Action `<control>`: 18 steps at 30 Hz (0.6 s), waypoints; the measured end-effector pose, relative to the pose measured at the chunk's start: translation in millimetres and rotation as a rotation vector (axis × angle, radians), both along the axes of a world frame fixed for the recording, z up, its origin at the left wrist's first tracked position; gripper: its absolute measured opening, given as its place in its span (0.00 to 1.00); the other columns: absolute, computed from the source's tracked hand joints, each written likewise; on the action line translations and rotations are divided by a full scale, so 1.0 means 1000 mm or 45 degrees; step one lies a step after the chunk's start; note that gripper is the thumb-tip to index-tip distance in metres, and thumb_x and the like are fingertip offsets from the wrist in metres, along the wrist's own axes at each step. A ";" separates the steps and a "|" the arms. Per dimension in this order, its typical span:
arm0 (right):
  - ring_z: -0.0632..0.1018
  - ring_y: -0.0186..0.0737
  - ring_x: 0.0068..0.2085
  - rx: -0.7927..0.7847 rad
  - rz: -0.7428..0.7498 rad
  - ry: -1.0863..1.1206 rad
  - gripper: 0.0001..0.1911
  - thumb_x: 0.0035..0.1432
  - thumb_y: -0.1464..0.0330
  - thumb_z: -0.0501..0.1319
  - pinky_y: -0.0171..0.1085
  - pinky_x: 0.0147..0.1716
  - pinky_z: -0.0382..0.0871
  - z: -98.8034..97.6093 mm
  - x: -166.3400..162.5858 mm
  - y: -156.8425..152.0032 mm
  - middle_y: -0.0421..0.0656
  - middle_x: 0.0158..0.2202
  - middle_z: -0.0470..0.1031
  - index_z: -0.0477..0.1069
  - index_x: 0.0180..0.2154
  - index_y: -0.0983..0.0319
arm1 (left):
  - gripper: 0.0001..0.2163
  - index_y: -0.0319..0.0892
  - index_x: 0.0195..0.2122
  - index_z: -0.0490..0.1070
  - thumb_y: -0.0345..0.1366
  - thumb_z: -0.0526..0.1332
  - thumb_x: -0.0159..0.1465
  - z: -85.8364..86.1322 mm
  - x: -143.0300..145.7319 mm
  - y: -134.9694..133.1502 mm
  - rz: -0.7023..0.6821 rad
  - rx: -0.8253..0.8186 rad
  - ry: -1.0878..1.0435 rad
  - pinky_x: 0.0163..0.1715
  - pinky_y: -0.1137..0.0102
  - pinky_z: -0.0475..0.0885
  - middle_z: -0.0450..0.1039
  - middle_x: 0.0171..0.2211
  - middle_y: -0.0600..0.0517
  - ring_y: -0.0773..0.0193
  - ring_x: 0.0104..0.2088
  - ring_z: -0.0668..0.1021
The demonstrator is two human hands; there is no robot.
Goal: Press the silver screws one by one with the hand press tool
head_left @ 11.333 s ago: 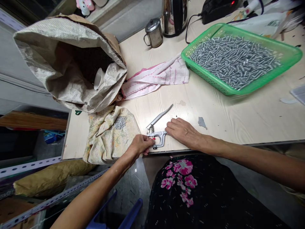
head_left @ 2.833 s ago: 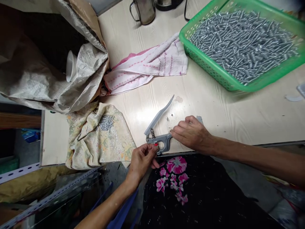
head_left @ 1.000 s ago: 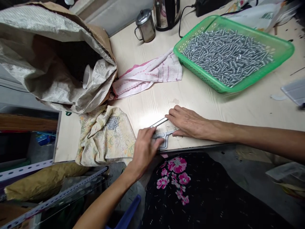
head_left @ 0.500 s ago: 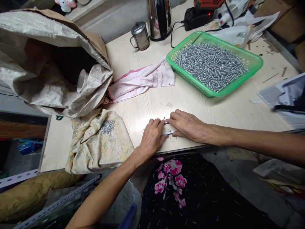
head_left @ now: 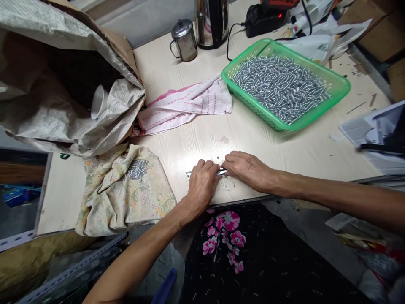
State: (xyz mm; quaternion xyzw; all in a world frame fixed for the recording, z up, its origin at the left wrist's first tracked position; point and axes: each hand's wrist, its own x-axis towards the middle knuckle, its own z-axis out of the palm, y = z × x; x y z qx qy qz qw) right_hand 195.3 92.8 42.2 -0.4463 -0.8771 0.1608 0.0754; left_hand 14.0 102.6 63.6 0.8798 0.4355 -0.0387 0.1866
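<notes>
Near the table's front edge, my left hand (head_left: 204, 181) is closed over a narrow metal strip (head_left: 222, 172). One end of the strip pokes out to the left of its fingers, and a short shiny stretch shows between the two hands. My right hand (head_left: 248, 169) pinches the right end with its fingertips. My fingers cover most of the metal, so I cannot tell whether it is one piece or two laid together. A green plastic basket (head_left: 325, 112) full of small silvery screw-like pieces (head_left: 281, 84) stands farther back to the right.
To the left, a patterned cloth (head_left: 152, 190) carries a small heap of metal pieces (head_left: 136, 169). Behind it gapes a large paper sack (head_left: 123, 109) with a white cup (head_left: 99, 102). A pink-white towel (head_left: 190, 101), lidded metal mug (head_left: 184, 41), kettle (head_left: 211, 23) and charger (head_left: 264, 21) stand farther back.
Two separate metal strips showed between my hands; now they appear as a single line. My right hand's thumb and fingers have drawn together. The view has shifted slightly.
</notes>
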 end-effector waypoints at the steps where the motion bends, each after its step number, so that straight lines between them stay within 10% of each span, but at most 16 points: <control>1: 0.69 0.41 0.34 0.008 -0.002 -0.002 0.13 0.68 0.70 0.52 0.40 0.35 0.63 0.000 0.001 0.000 0.45 0.32 0.71 0.70 0.32 0.63 | 0.06 0.39 0.41 0.72 0.34 0.60 0.66 -0.001 0.000 0.000 0.000 0.010 -0.009 0.43 0.61 0.70 0.74 0.41 0.47 0.55 0.43 0.70; 4: 0.71 0.45 0.40 0.073 -0.030 0.011 0.08 0.66 0.68 0.55 0.42 0.39 0.66 -0.001 0.004 0.000 0.48 0.38 0.72 0.71 0.40 0.64 | 0.12 0.39 0.48 0.70 0.35 0.62 0.65 -0.005 -0.004 0.000 0.035 0.073 -0.091 0.45 0.60 0.70 0.73 0.45 0.46 0.54 0.45 0.70; 9: 0.63 0.55 0.58 0.258 0.011 0.159 0.29 0.60 0.58 0.63 0.49 0.50 0.64 -0.003 0.010 -0.006 0.56 0.58 0.63 0.62 0.58 0.66 | 0.21 0.40 0.57 0.66 0.40 0.63 0.64 0.004 -0.042 -0.001 0.275 0.275 -0.397 0.51 0.59 0.69 0.69 0.52 0.43 0.54 0.52 0.70; 18: 0.66 0.46 0.42 0.287 -0.039 0.107 0.11 0.66 0.64 0.56 0.42 0.40 0.56 -0.018 -0.012 -0.022 0.47 0.40 0.72 0.72 0.46 0.61 | 0.09 0.40 0.31 0.74 0.40 0.62 0.64 0.004 -0.100 -0.037 0.609 -0.005 -0.052 0.40 0.65 0.68 0.72 0.32 0.49 0.58 0.39 0.74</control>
